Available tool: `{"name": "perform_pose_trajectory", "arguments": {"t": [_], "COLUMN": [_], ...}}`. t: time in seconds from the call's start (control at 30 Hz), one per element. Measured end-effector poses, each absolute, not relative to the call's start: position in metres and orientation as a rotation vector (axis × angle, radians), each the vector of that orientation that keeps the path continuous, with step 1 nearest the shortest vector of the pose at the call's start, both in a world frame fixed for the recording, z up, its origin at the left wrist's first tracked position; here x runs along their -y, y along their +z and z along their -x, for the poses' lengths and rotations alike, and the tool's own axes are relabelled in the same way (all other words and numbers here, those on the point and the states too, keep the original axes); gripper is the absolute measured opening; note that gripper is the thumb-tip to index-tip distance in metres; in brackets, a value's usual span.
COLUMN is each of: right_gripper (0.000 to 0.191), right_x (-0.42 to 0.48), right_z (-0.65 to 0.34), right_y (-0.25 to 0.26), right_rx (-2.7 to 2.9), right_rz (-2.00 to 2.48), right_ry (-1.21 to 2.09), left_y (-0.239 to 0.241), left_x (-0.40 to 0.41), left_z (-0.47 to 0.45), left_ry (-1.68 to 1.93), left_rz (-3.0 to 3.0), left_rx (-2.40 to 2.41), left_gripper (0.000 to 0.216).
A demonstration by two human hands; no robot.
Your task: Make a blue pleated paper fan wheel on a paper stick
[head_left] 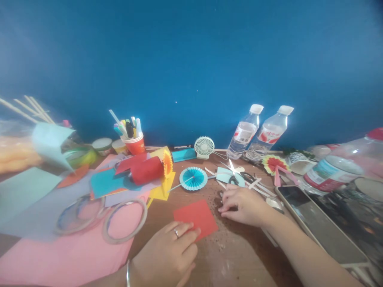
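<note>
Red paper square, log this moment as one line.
left hand: fingers on red paper square | right hand: resting on table, apart | scissors: behind

Left hand [167, 255] pressing red paper square [196, 217] on cluttered craft table [239, 259]; right hand [242, 205] resting beside scissors [239, 177].

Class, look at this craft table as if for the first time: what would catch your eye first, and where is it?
The red paper square on the brown table stands out, with the left hand pressing its near corner and the right hand resting just to its right. Behind it lies a blue pleated paper fan, and two water bottles lean against the deep blue wall. On the left, coloured paper sheets spread under two tape rings.
</note>
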State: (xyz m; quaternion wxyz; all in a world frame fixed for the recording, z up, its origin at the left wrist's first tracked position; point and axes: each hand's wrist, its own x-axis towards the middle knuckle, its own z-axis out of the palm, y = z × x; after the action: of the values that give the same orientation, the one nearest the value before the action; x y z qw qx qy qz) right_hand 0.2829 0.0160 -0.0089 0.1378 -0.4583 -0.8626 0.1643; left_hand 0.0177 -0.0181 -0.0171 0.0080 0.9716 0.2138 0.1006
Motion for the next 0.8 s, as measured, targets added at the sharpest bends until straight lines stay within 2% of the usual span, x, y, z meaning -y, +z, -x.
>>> {"name": "perform_pose_trajectory", "arguments": {"t": [0.1,0.27,0.43,0.53,0.6,0.8], "right_gripper": [0.018,0.01,0.018,0.022,0.012,0.016], "right_x": [-0.013,-0.01,-0.009,-0.009,-0.011,-0.01], "right_z": [-0.278,-0.267,-0.263,-0.264,-0.266,-0.265], "right_y": [-0.006,-0.013,-0.019,-0.021,-0.023,-0.022], "right_rx": [2.465,2.342,2.17,2.078,1.983,1.959], "right_rz": [1.348,1.342,1.493,1.622,1.667,1.62], "right_ry": [0.339,0.197,0.032,-0.057,-0.072,0.085], "left_y": [-0.016,-0.012,-0.004,0.0,0.002,-0.004], "left_x": [0.019,0.019,0.014,0.013,0.014,0.02], "left_z": [-0.018,-0.018,-0.017,-0.018,-0.019,-0.023], "left_ry": [0.291,0.21,0.015,-0.075,-0.095,-0.059], "left_rz": [-3.029,-2.978,-2.933,-2.93,-2.913,-2.903], "left_rx": [-0.684,-0.69,-0.648,-0.602,-0.653,-0.779], "left_gripper": [0.018,0.022,0.052,0.061,0.061,0.05]}}
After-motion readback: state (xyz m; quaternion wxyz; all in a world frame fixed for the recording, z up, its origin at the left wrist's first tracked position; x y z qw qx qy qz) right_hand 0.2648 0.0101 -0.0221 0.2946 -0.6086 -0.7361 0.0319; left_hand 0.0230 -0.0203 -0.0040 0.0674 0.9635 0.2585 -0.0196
